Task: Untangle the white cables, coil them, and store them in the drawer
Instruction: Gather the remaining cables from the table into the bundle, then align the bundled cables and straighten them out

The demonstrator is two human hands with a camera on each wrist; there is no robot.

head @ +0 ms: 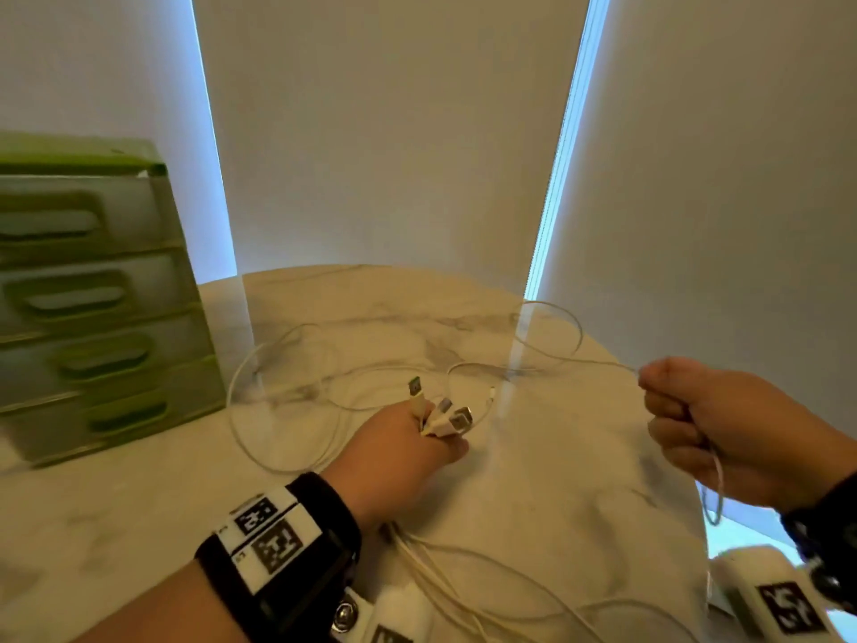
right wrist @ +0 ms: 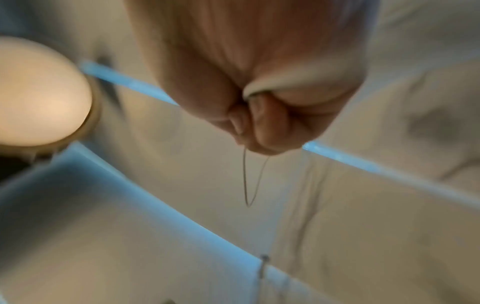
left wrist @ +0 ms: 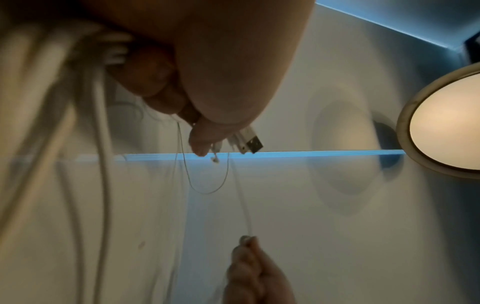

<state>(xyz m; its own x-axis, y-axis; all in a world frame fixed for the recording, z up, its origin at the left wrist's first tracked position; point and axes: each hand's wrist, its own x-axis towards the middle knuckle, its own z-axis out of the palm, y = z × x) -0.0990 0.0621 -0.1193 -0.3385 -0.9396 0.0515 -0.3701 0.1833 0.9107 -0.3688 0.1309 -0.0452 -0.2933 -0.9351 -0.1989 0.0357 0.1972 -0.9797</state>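
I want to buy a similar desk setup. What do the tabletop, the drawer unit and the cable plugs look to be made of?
Tabletop: looks like marble or a marble-look laminate, smooth cream surface with grey veins; I cannot tell which. Drawer unit: probably plastic, a green frame with cloudy translucent fronts and moulded handle slots. Cable plugs in the left hand: bare metal tips on white, likely plastic, housings.

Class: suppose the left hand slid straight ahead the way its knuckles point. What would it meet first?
Probably the loose white cable loops lying on the marble table just beyond the left hand and its bundled USB plugs; depth is uncertain.
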